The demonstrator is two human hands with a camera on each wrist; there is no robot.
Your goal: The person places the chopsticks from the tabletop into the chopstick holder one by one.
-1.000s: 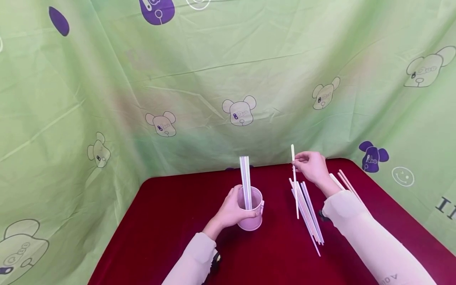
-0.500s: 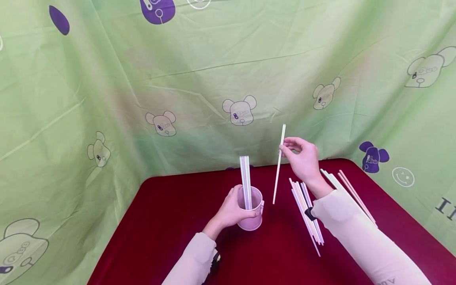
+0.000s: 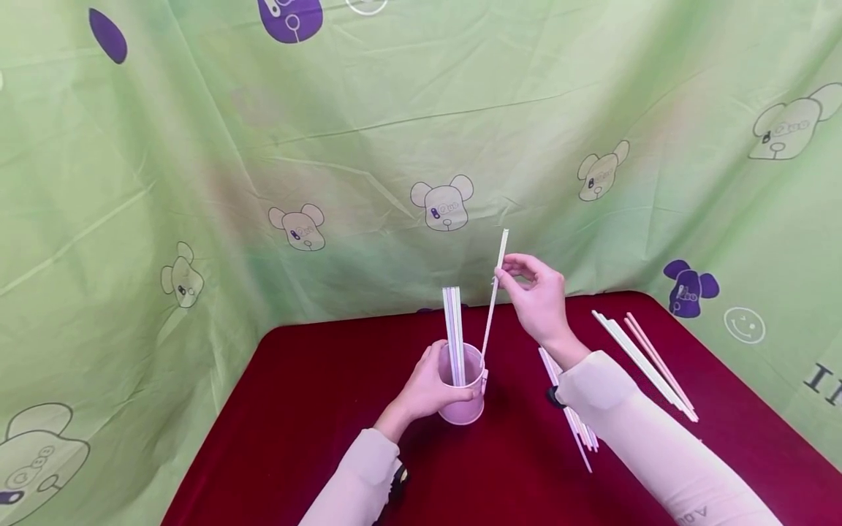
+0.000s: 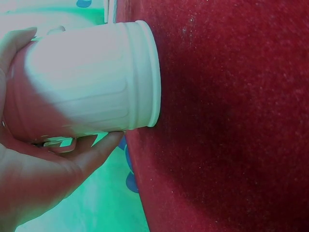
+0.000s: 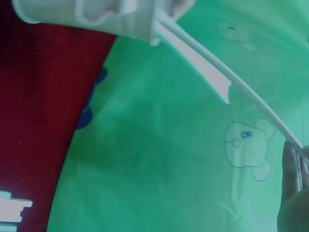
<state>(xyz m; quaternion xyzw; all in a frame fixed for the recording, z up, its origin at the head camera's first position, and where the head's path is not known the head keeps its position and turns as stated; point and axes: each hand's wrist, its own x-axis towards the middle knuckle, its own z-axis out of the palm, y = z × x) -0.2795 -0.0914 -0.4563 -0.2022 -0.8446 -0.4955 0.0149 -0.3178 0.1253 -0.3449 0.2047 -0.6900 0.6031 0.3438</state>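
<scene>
In the head view my left hand [image 3: 427, 386] grips a small pink bucket [image 3: 460, 413] that stands on the table. Inside it a bundle of pastel straws [image 3: 454, 321] stands nearly upright. Between thumb and fingers, my right hand [image 3: 542, 301] pinches a single pale straw [image 3: 490, 315] near its upper part. That straw slants, and its lower end is right at the bucket's right rim. The left wrist view shows the thumb and fingers on either side of the bucket [image 4: 87, 82].
Several pastel straws [image 3: 580, 429] lie on the red table [image 3: 316, 409], partly hidden by the right forearm. Farther right lie pale green straws [image 3: 641, 363] and pink straws [image 3: 660, 361]. A green patterned cloth [image 3: 368, 281] hangs behind and along both sides.
My right hand has lifted the pale straw from above the loose straws and carried it left to the bucket's rim. The left hand and the bucket have stayed put.
</scene>
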